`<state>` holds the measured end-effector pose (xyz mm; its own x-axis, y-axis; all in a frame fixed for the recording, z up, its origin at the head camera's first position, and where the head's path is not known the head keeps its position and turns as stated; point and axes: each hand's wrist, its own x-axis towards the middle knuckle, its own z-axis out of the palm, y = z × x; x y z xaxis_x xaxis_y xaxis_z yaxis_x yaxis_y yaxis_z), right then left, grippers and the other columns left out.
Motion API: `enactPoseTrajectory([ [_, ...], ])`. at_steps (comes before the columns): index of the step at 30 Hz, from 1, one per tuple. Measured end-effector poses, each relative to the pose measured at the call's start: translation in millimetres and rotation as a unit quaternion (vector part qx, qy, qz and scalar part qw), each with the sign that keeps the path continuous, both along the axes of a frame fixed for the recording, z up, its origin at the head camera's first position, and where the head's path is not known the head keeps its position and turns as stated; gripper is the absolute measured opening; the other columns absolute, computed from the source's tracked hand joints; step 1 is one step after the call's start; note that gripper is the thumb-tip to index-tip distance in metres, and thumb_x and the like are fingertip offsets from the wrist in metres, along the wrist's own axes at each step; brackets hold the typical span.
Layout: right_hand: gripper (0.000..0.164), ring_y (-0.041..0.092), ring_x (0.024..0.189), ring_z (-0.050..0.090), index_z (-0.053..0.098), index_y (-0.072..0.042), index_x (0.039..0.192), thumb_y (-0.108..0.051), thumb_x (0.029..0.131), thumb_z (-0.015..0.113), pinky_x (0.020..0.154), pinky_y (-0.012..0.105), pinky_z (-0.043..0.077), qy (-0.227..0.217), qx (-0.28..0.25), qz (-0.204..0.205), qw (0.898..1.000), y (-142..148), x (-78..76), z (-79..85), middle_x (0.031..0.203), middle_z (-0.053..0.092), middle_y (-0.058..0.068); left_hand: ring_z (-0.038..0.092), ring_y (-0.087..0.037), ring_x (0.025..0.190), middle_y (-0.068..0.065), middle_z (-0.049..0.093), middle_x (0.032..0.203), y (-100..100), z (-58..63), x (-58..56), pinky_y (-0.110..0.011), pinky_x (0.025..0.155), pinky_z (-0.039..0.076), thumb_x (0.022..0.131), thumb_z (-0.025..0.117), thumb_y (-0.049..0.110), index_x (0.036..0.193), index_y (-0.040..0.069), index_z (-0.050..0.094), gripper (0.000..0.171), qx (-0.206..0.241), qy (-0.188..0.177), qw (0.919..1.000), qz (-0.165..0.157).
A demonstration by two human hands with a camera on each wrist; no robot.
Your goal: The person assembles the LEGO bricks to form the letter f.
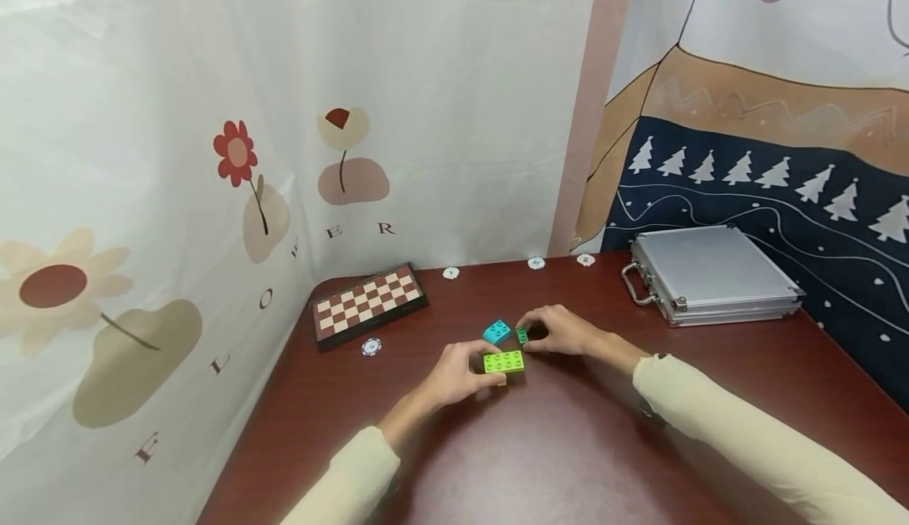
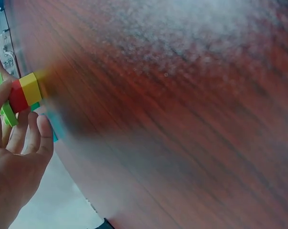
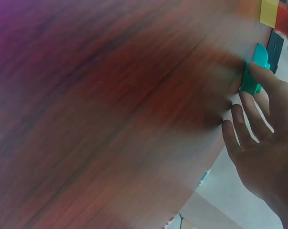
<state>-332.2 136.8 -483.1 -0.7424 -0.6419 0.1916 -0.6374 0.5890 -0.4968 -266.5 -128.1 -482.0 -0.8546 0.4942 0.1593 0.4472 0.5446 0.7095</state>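
Observation:
My left hand (image 1: 458, 373) holds a small stack of toy building bricks between thumb and fingers. On top is a lime green brick (image 1: 503, 362) with two rows of studs; the left wrist view shows a red brick (image 2: 17, 96) and a yellow brick (image 2: 31, 89) under it. Just beyond, my right hand (image 1: 561, 331) pinches a narrow dark green brick (image 1: 522, 336) at the tabletop, thumb on the near side. Its other fingers reach down close to the wood. A turquoise brick (image 1: 496, 331) lies on the table left of the green one, behind the stack.
A checkered game board (image 1: 369, 304) lies at the back left of the brown table (image 1: 568, 446). Near it is a poker chip (image 1: 371, 346), with several more along the back edge. A silver case (image 1: 717, 272) stands at the back right. Printed curtains (image 1: 454, 114) border the table.

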Motion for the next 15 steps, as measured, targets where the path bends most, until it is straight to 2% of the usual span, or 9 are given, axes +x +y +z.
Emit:
enactPoseTrajectory([
  [8, 0.034, 0.016, 0.094, 0.068, 0.074, -0.004, 0.12, -0.019, 0.091, 0.082, 0.084, 0.034, 0.058, 0.015, -0.033, 0.005, 0.999, 5, 7.4, 12.9, 0.105, 0.073, 0.002, 0.065, -0.01, 0.069, 0.004, 0.072, 0.08, 1, 1.9, -0.4, -0.024, 0.065, 0.051, 0.085, 0.088, 0.023, 0.115, 0.014, 0.075, 0.034, -0.001, -0.014, 0.9999, 0.006],
  [15, 0.036, 0.018, 0.098, 0.069, 0.074, -0.004, 0.122, -0.021, 0.091, 0.083, 0.084, 0.033, 0.059, 0.018, -0.043, 0.018, 0.999, 0, 18.1, 30.5, 0.11, 0.072, 0.002, 0.062, -0.008, 0.066, 0.005, 0.07, 0.078, 1, 1.0, -0.8, -0.024, 0.064, 0.049, 0.084, 0.089, 0.025, 0.115, 0.014, 0.075, 0.035, -0.002, -0.009, 0.9999, 0.006],
])
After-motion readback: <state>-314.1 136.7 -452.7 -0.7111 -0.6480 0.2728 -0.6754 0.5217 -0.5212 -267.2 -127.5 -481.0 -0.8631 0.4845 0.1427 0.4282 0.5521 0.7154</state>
